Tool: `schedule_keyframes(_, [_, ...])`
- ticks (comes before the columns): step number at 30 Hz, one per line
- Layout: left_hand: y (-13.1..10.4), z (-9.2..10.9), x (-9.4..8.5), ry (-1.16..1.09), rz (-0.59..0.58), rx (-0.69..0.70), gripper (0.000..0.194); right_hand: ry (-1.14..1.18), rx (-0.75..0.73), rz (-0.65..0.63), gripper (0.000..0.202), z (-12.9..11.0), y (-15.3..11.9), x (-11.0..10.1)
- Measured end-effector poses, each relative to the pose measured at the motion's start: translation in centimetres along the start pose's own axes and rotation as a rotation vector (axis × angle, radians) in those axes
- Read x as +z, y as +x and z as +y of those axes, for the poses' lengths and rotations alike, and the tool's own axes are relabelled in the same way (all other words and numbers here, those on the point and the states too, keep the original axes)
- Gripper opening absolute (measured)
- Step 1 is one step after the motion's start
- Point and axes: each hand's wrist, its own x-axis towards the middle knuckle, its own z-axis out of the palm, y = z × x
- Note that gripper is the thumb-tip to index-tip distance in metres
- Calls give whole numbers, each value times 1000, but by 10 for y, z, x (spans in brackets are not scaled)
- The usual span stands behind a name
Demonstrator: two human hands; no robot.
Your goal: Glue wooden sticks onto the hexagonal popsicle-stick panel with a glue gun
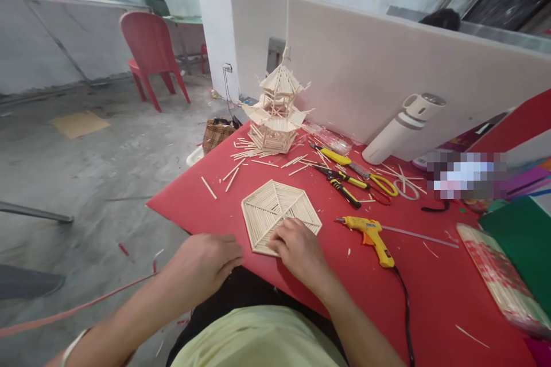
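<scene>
A flat hexagonal panel of thin wooden sticks (262,206) lies on the red table, with stick ribs dividing it into triangular sections. My right hand (299,249) is over its front part, fingers curled and pressed together against the sticks. Whatever is between those fingertips is hidden. To the left of the panel, by the table's front edge, my left hand (210,261) is closed with thumb and fingers together. I cannot make out anything in it. A yellow hot glue gun (370,235) lies on its side to the right of the panel, a clear glue stick in its back.
Behind the panel stands a stick-built pagoda model (278,109) with loose sticks around it. Pliers (344,189), a yellow utility knife (331,155) and a white bottle (400,129) are at the back right. Packaged sticks (499,275) lie far right. A red chair (150,49) stands beyond.
</scene>
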Motion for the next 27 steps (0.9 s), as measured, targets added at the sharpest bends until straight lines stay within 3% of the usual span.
schedule_keyframes(4, [20,15,15,49,-37,58,27,-105,-54,6,13,0,-2,1])
schedule_keyframes(8, [42,13,27,19,63,-46,18,1,-46,89,16,3,-5,-12])
schedule_keyframes(10, [56,12,32,-45,100,-53,27,62,-40,148,16,6,-4,-20])
schedule_keyframes(12, [69,10,36,-175,73,4,19,114,-57,170,16,8,-4,-27])
schedule_keyframes(14, [77,8,38,-332,62,22,22,179,-50,189,17,11,-4,-32])
schedule_keyframes(17, [78,3,37,-525,145,-134,16,268,-33,204,15,18,-13,-37])
schedule_keyframes(20, [73,-3,31,-624,189,-299,13,246,-168,101,10,25,-31,-37])
schedule_keyframes(23, [70,-6,27,-647,156,-327,14,72,-288,12,23,27,-46,-30])
schedule_keyframes(27, [72,-5,25,-601,127,-278,18,-116,-336,76,13,23,-49,-15])
